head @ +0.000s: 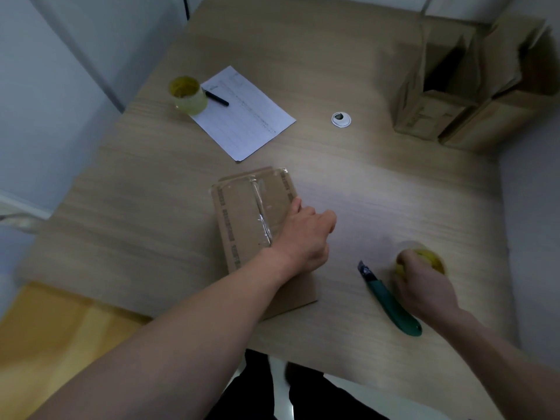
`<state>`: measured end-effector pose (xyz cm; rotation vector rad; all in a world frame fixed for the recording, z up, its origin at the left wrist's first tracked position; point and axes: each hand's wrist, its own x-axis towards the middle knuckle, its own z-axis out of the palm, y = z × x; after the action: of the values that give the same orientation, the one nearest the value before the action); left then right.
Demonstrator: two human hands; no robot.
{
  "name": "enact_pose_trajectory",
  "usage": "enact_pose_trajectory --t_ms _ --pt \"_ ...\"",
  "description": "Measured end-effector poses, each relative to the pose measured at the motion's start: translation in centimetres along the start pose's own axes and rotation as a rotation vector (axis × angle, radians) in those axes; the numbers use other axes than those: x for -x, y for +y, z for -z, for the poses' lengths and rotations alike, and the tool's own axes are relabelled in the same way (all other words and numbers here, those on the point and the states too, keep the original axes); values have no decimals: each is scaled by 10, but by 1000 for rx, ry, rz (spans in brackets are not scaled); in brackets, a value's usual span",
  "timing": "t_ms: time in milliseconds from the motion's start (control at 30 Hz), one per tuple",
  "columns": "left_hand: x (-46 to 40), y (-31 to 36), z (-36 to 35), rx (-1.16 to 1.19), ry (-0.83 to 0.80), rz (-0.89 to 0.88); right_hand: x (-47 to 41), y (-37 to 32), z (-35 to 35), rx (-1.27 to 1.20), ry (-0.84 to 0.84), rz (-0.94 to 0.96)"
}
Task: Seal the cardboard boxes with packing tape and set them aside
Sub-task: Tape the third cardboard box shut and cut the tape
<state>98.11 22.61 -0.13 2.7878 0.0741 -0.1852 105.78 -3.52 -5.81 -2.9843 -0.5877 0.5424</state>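
Feed's dim on my end, cool bluish cast, low contrast. Soft diffuse light, only faint shadows on the table (394,183). Small glare streak on the tape strip of the flat box (242,219). Right hand (424,286) motion-blurred, far boxes (448,116) soft. Wide-angle bending at edges; corners darken.

Worktop (378,183): pale wood-grain laminate, fine streaks running crosswise.
Flat box (242,213): plain brown cardboard, dark printed bands along both long edges, glossy clear tape strip down centre.
Tape roll near far left (188,95): translucent yellow-green.
Tape roll under right hand (436,262): same yellow tint.
Paper sheet (245,113): white, faint ruled lines.
Pen (216,97): black.
Utility knife (391,301): green body, dark metal blade.
Cable grommet (341,119): white ring, dark centre.
Stacked boxes far right (430,116): brown, dark print, blurred.
Floor patch lower left (45,328): yellow-orange.
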Motion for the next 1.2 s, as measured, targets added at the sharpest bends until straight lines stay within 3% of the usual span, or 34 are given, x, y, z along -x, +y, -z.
enact_pose_trajectory --t_ms 67,133,233,300,433,567,767,900,1067,1200 --pt "1 -2 5 168 44 12 1 -8 7 131 97 -11" --pt "10 -8 13 368 150 -23 5 -29 19 70 251 -20" --pt "40 -27 17 254 575 5 9 -76 33 -274 420 234" --pt "71 -39 9 135 732 139 11 -115 35 -462 354 442" --pt "113 -56 -32 221 574 326 9 -171 16 -465 69 590" --pt "114 -67 -48 263 553 308 2 -181 -4 -451 190 547" --pt "123 -105 -52 130 504 -14 -7 -173 -6 -353 242 677" --pt "124 -104 -51 178 487 -14 -18 -163 17 -293 143 768" --pt "125 -105 -45 183 428 -7 -48 -210 63 -177 341 629" --pt "127 -103 -38 202 378 8 -73 -260 52 -88 153 549"
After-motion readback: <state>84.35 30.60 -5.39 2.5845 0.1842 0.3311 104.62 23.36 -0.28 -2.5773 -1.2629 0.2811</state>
